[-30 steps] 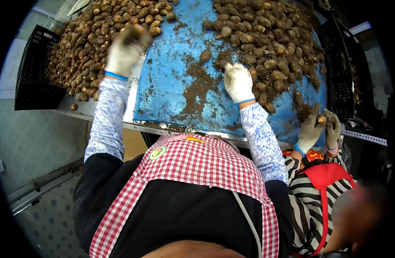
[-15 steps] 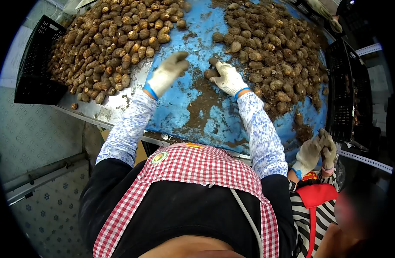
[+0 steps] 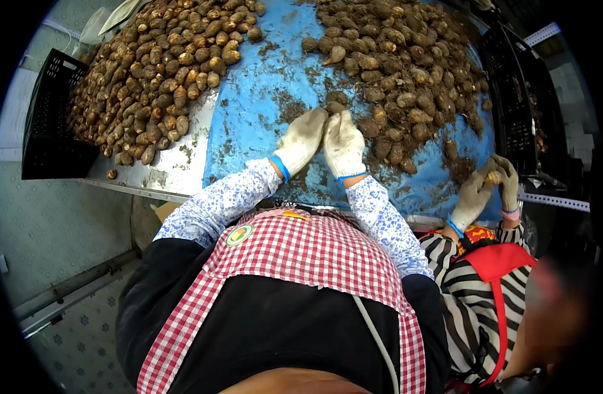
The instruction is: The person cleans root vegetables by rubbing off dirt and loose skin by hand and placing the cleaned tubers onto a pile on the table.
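Observation:
Side by side over the blue sheet (image 3: 232, 141), my two gloved hands meet at the fingertips around a brown taro (image 3: 335, 106). My left hand (image 3: 303, 139) has its fingers closed and leaning in against it from the left. Fingers of my right hand (image 3: 345, 143) close on the same taro from below; the palms and part of the grip are hidden. Another dark taro lies against it on the far side. To the right spreads a heap of hairy, muddy taros (image 3: 406, 72). Cleaner, paler-tipped taros (image 3: 164, 72) are heaped on the left.
A black crate (image 3: 52, 131) stands at the left table edge, and another black crate (image 3: 511, 105) is on the right. Close on my right, a co-worker's gloved hands (image 3: 478, 190) hold a small taro. Loose soil (image 3: 288, 108) lies on the sheet.
My left hand has come right and down to meet my right hand, which has drawn slightly nearer. They now close together at the taro. The view has shifted, and the co-worker's hands have parted a little.

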The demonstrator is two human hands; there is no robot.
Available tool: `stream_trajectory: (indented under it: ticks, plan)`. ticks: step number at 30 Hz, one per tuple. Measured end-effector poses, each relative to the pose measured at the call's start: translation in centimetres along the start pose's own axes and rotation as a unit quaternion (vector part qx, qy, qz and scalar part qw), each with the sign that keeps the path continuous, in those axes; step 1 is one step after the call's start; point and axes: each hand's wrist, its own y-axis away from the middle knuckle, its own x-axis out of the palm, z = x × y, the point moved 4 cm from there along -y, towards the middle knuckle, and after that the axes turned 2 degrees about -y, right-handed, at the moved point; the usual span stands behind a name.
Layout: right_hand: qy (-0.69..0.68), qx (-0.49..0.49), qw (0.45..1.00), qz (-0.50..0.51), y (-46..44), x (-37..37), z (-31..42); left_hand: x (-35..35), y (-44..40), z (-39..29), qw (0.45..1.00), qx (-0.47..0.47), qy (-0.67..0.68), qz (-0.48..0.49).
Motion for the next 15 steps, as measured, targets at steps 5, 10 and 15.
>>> stream_trajectory:
  ticks: [5, 10, 15]
  plan:
    - [-0.542, 0.291, 0.786, 0.052, 2.6, 3.0, -2.0, 0.1, 0.1, 4.7, 0.954, 0.265, -0.076, -0.121]
    - [0.033, 0.076, 0.995, 0.061, 1.5, 2.1, -1.8, -0.9, 1.2, 1.8, 0.908, 0.304, -0.267, -0.107]
    - [0.226, -0.049, 0.972, 0.036, 2.7, 0.1, 2.5, -0.6, 1.3, 2.4, 0.997, 0.071, 0.018, 0.003]
